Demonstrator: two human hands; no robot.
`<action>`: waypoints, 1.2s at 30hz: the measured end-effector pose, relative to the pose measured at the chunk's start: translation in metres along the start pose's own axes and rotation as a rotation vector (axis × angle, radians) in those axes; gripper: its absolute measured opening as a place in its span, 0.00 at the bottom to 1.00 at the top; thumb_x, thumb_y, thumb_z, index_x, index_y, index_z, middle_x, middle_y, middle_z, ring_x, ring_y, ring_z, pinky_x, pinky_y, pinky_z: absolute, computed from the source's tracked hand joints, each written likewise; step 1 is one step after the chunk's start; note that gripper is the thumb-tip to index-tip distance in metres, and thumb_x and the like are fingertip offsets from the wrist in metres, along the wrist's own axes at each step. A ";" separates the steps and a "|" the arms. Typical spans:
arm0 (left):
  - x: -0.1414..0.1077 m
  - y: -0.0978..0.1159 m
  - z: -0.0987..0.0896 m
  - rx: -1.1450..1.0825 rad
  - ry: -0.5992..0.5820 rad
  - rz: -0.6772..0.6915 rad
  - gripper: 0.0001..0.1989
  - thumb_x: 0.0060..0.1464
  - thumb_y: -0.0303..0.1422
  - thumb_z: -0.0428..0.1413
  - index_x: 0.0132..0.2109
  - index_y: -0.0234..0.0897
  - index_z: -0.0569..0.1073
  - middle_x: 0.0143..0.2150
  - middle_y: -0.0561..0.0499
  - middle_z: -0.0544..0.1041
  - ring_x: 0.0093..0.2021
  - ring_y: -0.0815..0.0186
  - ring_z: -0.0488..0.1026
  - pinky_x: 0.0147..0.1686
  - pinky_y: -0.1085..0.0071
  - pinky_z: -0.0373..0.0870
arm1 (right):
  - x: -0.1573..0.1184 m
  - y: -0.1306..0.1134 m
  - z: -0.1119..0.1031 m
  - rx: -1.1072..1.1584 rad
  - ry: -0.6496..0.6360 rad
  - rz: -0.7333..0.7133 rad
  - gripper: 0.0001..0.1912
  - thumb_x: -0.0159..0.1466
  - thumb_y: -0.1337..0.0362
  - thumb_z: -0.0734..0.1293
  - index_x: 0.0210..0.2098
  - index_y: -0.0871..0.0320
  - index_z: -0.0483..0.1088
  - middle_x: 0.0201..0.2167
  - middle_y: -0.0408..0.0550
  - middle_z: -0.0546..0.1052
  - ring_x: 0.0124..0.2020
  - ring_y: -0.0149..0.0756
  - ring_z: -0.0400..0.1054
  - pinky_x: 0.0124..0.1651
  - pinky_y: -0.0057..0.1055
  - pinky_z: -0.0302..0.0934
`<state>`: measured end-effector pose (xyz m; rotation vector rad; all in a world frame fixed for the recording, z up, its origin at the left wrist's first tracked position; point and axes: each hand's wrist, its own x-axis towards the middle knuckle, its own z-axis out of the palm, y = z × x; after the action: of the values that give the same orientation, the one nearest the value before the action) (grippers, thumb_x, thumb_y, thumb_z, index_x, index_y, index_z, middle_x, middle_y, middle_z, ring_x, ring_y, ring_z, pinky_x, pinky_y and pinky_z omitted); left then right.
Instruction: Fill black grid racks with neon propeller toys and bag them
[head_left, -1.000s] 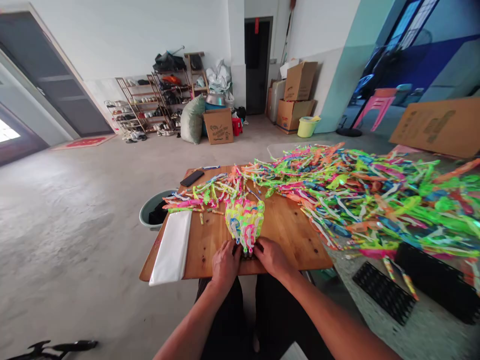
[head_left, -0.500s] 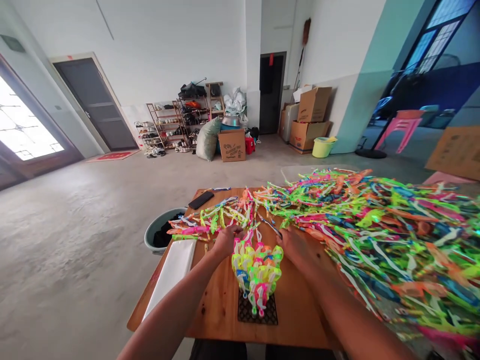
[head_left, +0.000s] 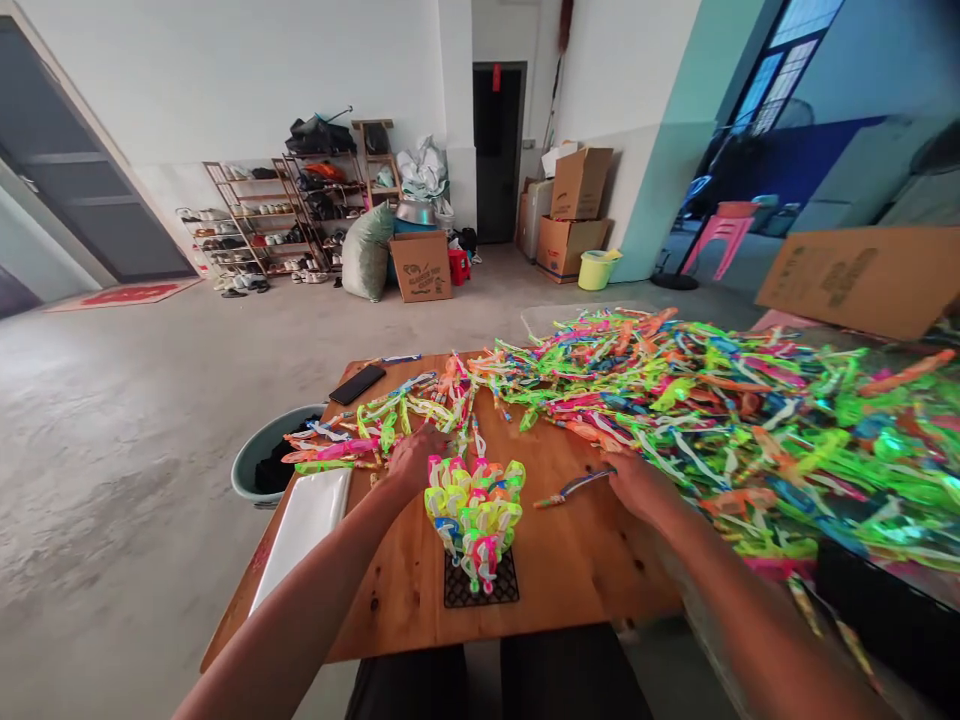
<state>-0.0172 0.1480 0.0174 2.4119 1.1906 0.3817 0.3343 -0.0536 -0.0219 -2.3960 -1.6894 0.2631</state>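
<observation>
A cluster of neon plastic toy pieces [head_left: 474, 505] stands upright in a small black grid holder [head_left: 480, 588] near the front of the wooden table [head_left: 570, 580]. My left hand [head_left: 415, 458] rests just behind it, fingers on the loose pieces [head_left: 375, 425] at the table's left. My right hand [head_left: 637, 485] reaches toward the edge of the big heap of colourful pieces [head_left: 720, 410] and pinches one long thin piece [head_left: 574, 487] that lies across the wood.
A white flat stack of bags [head_left: 304, 525] lies at the table's left edge, a black phone [head_left: 357, 384] at its far corner. A grey bucket [head_left: 255, 470] stands on the floor to the left. Black trays [head_left: 885, 610] sit at the right. Cardboard boxes and shoe racks line the far wall.
Both hands left the black holder at the table's front and reached out to the loose pieces. The right hand has pulled one long piece from the heap.
</observation>
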 end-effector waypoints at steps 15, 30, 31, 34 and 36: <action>-0.137 -0.035 -0.020 0.162 -0.103 -0.004 0.20 0.63 0.32 0.49 0.58 0.46 0.76 0.48 0.46 0.80 0.45 0.60 0.77 0.45 0.69 0.71 | -0.097 -0.053 0.013 0.029 -0.175 0.293 0.27 0.70 0.45 0.57 0.27 0.55 0.74 0.31 0.56 0.80 0.32 0.46 0.75 0.31 0.34 0.53; -0.162 0.013 0.009 0.251 -0.107 -0.570 0.22 0.60 0.51 0.52 0.39 0.37 0.77 0.39 0.37 0.83 0.44 0.50 0.80 0.38 0.65 0.69 | -0.112 -0.061 0.015 0.139 -0.208 0.171 0.21 0.69 0.52 0.58 0.25 0.55 0.70 0.26 0.50 0.79 0.29 0.40 0.73 0.30 0.32 0.50; -0.160 0.013 0.009 0.265 -0.119 -0.567 0.19 0.60 0.49 0.52 0.39 0.36 0.77 0.40 0.35 0.83 0.45 0.49 0.80 0.39 0.65 0.69 | -0.115 -0.067 0.016 0.229 -0.203 0.159 0.21 0.69 0.51 0.59 0.25 0.55 0.70 0.26 0.49 0.79 0.28 0.39 0.73 0.30 0.32 0.52; -0.157 0.007 0.006 0.234 -0.133 -0.578 0.16 0.59 0.44 0.53 0.36 0.36 0.76 0.42 0.34 0.83 0.46 0.48 0.81 0.38 0.64 0.69 | -0.123 -0.085 0.022 0.541 -0.208 0.159 0.18 0.66 0.50 0.59 0.28 0.55 0.70 0.26 0.46 0.79 0.24 0.36 0.71 0.28 0.30 0.57; -0.160 0.004 0.001 0.128 -0.124 -0.598 0.14 0.59 0.42 0.53 0.34 0.36 0.74 0.39 0.35 0.83 0.42 0.51 0.81 0.35 0.66 0.69 | -0.128 -0.094 0.028 0.690 -0.210 0.138 0.17 0.65 0.49 0.60 0.30 0.55 0.69 0.25 0.44 0.78 0.22 0.34 0.70 0.27 0.29 0.58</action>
<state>-0.1089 0.0175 0.0088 2.0035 1.8288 -0.0312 0.1989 -0.1414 -0.0202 -1.9954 -1.2160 0.9695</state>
